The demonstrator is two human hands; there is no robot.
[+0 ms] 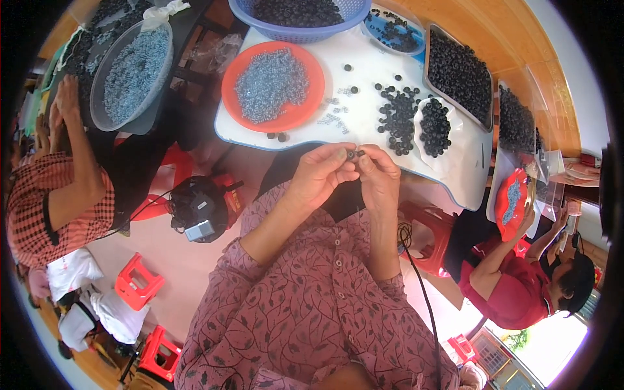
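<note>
My left hand [321, 172] and my right hand [379, 177] meet just off the front edge of the white table [351, 120]. Small black round parts [351, 155] are pinched between the fingertips of both hands; whether they are joined or separate I cannot make out. Close beyond the hands lie several small clear pieces [335, 117] on the tabletop. To their right is a loose heap of black round parts [398, 117]. A white scalloped dish [422, 148] beside that heap holds more of the black parts.
An orange-red plate [229, 78] of clear pieces stands left, a blue-purple basket [286, 30] of black parts behind it. A metal tray [434, 84] of black parts is at right. Co-workers sit at left [78, 188] and right [507, 286]. A cable [426, 292] hangs by my right arm.
</note>
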